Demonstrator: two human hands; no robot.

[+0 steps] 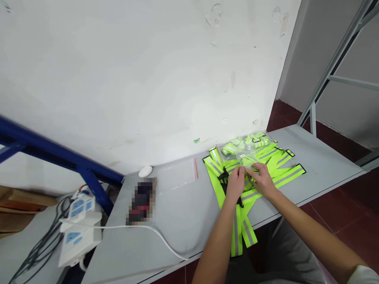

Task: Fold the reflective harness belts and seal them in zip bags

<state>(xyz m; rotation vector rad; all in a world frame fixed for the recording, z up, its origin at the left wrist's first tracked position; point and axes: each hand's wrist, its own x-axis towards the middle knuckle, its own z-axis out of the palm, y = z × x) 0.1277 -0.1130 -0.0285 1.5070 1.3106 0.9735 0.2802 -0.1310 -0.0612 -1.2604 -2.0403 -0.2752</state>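
Note:
Yellow-green reflective straps [216, 185] with grey stripes and black buckles lie in a loose pile on the grey table, some ends hanging over its front edge. Over the pile, my left hand [236, 184] and my right hand [263, 180] meet with fingertips close together. Both are closed in a pinch at the near end of a clear plastic bag [245, 152] that has yellow-green strap inside. What exactly lies between the fingertips is partly hidden. Behind it, more bagged straps [259, 139] rest against the wall.
A flat clear zip bag [177, 173] with a red seal lies left of the straps. Near it are a white round object [145, 171] and a blurred dark item [142, 201]. A white cable [160, 234] crosses the table from power strips [79, 230]. The wall [148, 79] borders the back.

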